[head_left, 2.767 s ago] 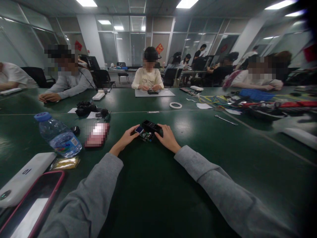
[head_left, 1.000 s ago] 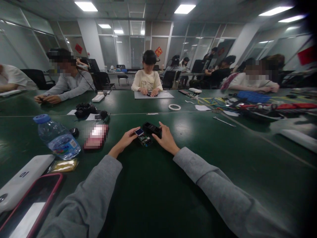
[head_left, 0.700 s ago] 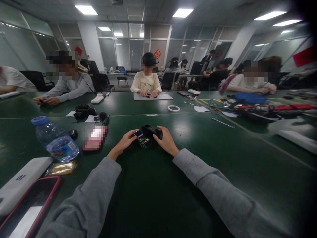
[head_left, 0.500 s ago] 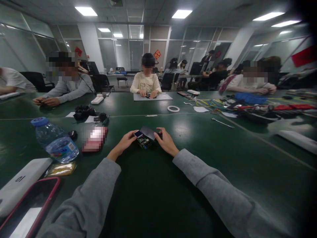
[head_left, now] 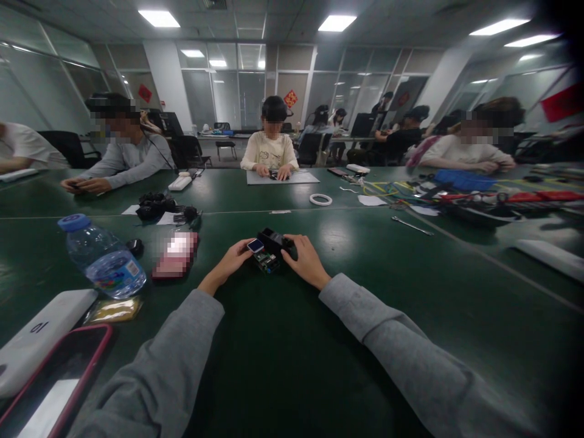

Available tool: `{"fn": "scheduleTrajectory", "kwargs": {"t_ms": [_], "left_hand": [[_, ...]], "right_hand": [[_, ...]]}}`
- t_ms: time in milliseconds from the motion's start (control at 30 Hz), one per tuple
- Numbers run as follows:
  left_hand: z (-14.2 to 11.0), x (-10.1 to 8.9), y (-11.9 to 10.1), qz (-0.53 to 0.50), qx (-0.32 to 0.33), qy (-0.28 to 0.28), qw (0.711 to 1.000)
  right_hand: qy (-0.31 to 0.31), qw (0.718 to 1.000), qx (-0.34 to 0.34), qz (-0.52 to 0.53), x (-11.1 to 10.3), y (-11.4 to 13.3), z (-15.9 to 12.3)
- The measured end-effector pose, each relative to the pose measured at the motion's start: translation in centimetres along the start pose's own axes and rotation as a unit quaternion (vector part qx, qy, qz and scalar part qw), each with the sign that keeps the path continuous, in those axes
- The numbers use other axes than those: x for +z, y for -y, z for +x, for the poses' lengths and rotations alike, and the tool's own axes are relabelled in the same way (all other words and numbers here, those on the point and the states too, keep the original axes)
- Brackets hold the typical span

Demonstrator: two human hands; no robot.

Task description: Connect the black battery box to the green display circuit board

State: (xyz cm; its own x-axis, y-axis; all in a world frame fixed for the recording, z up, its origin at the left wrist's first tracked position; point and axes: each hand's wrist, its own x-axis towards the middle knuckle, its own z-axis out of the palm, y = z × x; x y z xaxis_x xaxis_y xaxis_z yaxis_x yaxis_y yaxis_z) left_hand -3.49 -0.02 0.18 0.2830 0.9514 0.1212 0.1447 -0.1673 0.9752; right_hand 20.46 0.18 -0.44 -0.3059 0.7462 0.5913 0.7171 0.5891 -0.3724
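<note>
A small green circuit board [head_left: 266,261] with a tiny blue screen [head_left: 255,245] lies on the dark green table [head_left: 283,353] straight ahead of me. My left hand [head_left: 232,260] pinches its left edge at the screen. A black plastic case [head_left: 274,239] sits tilted over the board's far right side, and my right hand [head_left: 306,261] has its fingers closed around it. Grey sleeves cover both of my arms.
A water bottle [head_left: 101,257] lies at the left, with a pink item [head_left: 176,254] beside it. A white power bank [head_left: 39,337] and a red-edged phone [head_left: 55,383] are near left. A tape roll [head_left: 320,199], cables [head_left: 456,194] and seated people are beyond.
My right hand has turned the black case over and brought it back down against the board's right side. The left hand has stayed on the board.
</note>
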Motion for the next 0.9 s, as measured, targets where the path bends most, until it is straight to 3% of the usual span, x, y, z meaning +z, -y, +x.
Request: {"fn": "scheduleTrajectory", "kwargs": {"t_ms": [433,900], "left_hand": [[0.17,-0.06,0.4,-0.037,0.01,0.006,0.999],[-0.2,-0.18,-0.08,-0.005,-0.002,0.012,1.0]], "right_hand": [[0.008,1.0,-0.02,-0.007,0.1,-0.3,0.01],[-0.018,0.999,-0.033,-0.021,0.4,-0.78,0.25]]}}
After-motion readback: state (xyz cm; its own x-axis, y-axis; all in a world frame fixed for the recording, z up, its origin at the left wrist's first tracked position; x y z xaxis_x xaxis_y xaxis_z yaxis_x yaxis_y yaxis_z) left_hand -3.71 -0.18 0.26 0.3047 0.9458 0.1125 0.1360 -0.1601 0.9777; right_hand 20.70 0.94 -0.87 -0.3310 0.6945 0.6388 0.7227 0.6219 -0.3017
